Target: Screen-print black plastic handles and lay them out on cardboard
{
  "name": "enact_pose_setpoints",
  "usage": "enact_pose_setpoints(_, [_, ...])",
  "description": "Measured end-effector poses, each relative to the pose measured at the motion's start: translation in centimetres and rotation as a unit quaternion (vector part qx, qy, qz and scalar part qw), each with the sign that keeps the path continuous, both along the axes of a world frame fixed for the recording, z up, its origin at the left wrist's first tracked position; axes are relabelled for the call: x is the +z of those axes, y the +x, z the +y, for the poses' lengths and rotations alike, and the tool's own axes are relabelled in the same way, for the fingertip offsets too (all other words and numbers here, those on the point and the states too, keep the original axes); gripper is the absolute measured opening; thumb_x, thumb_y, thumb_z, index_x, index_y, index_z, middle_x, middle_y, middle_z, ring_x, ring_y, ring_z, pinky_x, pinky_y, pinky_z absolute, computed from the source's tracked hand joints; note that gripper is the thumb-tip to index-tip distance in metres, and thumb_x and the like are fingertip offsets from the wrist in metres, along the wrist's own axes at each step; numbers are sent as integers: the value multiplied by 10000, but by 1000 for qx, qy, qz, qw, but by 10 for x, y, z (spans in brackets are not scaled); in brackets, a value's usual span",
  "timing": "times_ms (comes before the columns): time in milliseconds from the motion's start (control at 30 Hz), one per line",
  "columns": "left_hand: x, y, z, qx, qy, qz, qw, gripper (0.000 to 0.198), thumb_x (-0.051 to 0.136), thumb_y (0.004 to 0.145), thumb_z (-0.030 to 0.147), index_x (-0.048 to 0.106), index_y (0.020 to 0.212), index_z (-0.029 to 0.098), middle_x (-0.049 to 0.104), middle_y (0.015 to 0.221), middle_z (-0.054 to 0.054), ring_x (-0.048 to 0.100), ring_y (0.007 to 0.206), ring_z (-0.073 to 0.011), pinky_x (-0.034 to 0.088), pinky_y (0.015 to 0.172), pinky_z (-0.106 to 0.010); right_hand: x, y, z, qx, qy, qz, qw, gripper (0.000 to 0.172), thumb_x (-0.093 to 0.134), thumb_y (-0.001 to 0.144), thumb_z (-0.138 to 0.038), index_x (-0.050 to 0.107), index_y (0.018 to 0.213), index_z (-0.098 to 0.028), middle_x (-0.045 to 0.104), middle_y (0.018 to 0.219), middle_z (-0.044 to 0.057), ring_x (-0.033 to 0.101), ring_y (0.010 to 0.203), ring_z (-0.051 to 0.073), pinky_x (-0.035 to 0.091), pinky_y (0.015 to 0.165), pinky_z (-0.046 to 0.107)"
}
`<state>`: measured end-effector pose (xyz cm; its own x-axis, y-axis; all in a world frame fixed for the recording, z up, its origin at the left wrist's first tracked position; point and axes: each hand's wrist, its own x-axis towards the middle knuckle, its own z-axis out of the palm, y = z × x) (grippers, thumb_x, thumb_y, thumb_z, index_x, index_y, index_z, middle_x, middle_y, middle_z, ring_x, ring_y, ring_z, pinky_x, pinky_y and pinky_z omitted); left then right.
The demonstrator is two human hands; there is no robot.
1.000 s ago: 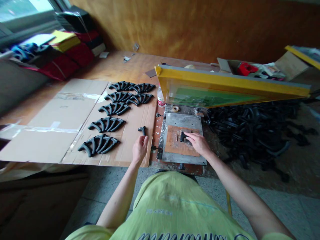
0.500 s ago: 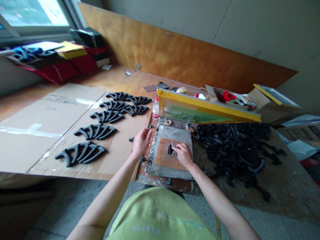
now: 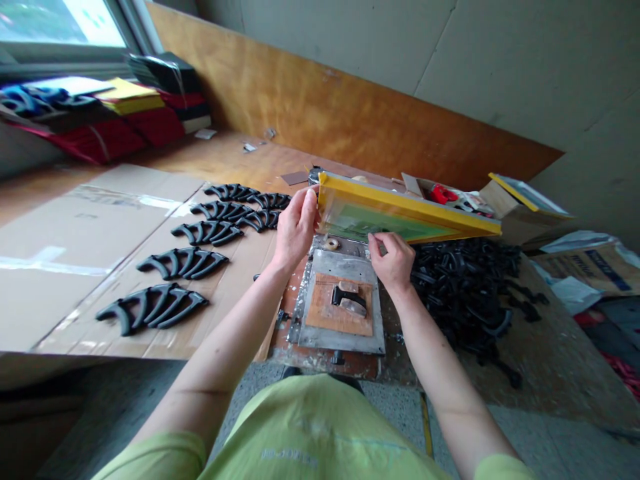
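Observation:
A yellow-edged screen printing frame (image 3: 410, 200) with a green mesh stands tilted up behind the metal base plate. My left hand (image 3: 299, 227) is closed around its left end. Just in front of the frame's lower edge is my right hand (image 3: 393, 261), thumb and fingers pinched together; what they hold, if anything, I cannot make out. Nearer to me, a black plastic handle-like part (image 3: 349, 297) lies in the holder on a brown board (image 3: 320, 320), which rests on the metal plate (image 3: 373, 343). Neither hand touches this part.
Rows of curved black parts (image 3: 183, 263) lie on flattened cardboard (image 3: 120, 227) to the left. A heap of similar black parts (image 3: 455, 300) fills the right side. A tape roll (image 3: 331, 244) sits at the plate's back; an open box (image 3: 440, 193) stands behind the frame.
My right hand has left the black part in the holder and moved up to the frame's lower edge. My left hand has risen from beside the plate and taken the frame's left end.

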<state>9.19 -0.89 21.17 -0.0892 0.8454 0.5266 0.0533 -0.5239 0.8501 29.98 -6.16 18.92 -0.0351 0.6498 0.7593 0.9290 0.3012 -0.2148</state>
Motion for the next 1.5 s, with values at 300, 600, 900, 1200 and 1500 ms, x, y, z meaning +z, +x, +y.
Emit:
enact_pose_setpoints(300, [1, -2, 0, 2, 1, 24, 1000, 496, 348, 977, 566, 484, 669, 203, 524, 585, 15, 500, 549, -93, 381, 540, -222, -7, -2, 12, -29, 30, -27, 999, 276, 511, 963, -325, 657, 755, -217, 694, 733, 43, 621, 697, 157, 430, 695, 260])
enact_pose_setpoints(600, [0, -1, 1, 2, -3, 20, 1000, 494, 361, 967, 583, 487, 676, 204, 531, 585, 9, 504, 541, -99, 385, 515, -221, -5, -7, 12, -36, 22, 9, 999, 290, 511, 967, -351, 665, 760, -218, 704, 743, 48, 621, 690, 158, 432, 699, 265])
enact_pose_setpoints(900, [0, -1, 1, 0, -1, 19, 1000, 490, 364, 967, 582, 487, 676, 206, 537, 584, 5, 501, 530, -97, 390, 508, -215, -2, -9, 12, -33, 20, 26, 999, 310, 504, 969, -358, 664, 744, -217, 704, 738, 50, 627, 684, 160, 432, 681, 267])
enact_pose_setpoints(1200, [1, -2, 0, -6, -5, 18, 1000, 492, 362, 965, 587, 496, 688, 203, 528, 593, 4, 500, 537, -95, 392, 510, -212, -1, -8, 10, -25, 14, 29, 999, 291, 502, 954, -327, 635, 720, -218, 694, 728, 47, 622, 689, 159, 442, 690, 266])
enact_pose_setpoints(1500, [-2, -2, 0, -4, -4, 19, 1000, 499, 361, 959, 603, 512, 698, 206, 538, 592, 0, 504, 535, -104, 392, 515, -224, -2, -4, 5, -8, 1, 10, 1000, 250, 501, 951, -304, 633, 755, -223, 690, 761, 44, 632, 730, 162, 458, 722, 264])
